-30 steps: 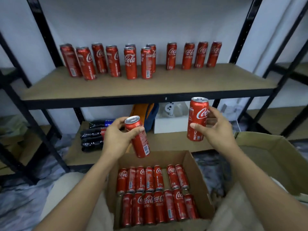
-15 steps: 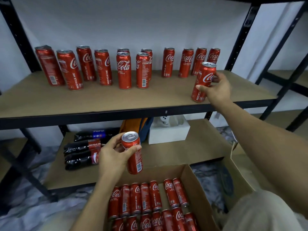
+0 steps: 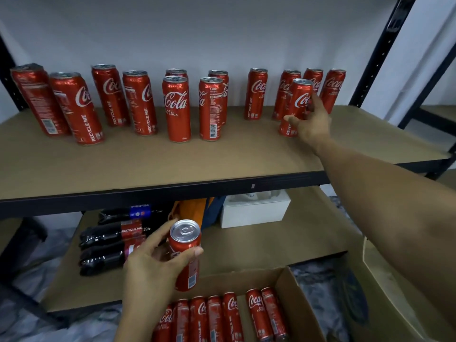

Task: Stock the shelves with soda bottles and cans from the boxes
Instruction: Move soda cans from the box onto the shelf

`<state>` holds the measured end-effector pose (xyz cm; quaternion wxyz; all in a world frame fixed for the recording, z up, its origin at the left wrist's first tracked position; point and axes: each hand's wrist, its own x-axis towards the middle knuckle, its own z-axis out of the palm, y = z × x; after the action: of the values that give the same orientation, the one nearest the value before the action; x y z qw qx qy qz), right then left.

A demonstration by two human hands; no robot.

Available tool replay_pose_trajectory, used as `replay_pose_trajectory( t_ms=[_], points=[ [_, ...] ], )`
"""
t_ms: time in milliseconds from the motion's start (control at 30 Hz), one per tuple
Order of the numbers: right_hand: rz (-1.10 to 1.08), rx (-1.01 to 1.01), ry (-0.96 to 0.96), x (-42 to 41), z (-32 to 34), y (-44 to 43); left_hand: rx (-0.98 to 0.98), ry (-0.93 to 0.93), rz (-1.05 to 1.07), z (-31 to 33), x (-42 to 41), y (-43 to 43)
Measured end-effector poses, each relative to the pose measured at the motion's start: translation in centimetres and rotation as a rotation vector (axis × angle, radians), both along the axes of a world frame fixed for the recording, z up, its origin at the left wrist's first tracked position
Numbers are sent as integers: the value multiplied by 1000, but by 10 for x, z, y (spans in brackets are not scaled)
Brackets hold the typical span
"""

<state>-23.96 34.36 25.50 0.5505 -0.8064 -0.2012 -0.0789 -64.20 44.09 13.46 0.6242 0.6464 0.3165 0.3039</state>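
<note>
Mid-stocking: setting can [image 3: 297, 104] on shelf [image 3: 148, 164] at 1 o'clock, just in front of the back row, right hand [image 3: 309, 124] wrapped round its lower half, thumb in front. Near upright, long axis vertical, top up, base seemingly on the board. Gripped in left hand [image 3: 153, 265] at 6 o'clock over box [image 3: 296, 304]: second can [image 3: 185, 253], top up, leaning slightly. Next, probably: seat flat, let go, raise second can.

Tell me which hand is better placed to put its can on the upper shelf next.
Right. The right hand holds one can at the upper shelf; the left hand grips the other can low, above the box.
</note>
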Motion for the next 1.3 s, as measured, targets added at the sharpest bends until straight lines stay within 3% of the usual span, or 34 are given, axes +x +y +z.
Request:
replay_pose_trajectory(
  t_ms=[267,533,733,967,1300],
  points=[
    [-11,-76,15,11,2,4,-4,19,-15,7,6,2],
    [41,-901,-72,-11,-22,-62,113,74,-64,34,11,-21],
    [69,-938,-214,-19,-40,-95,282,-13,-89,112,51,-47],
    [78,-960,-182,-20,-35,-95,454,-140,-51,196,139,-48],
    [89,-948,-199,-12,-38,-93,460,-105,92,178,267,-9]
  ],
)
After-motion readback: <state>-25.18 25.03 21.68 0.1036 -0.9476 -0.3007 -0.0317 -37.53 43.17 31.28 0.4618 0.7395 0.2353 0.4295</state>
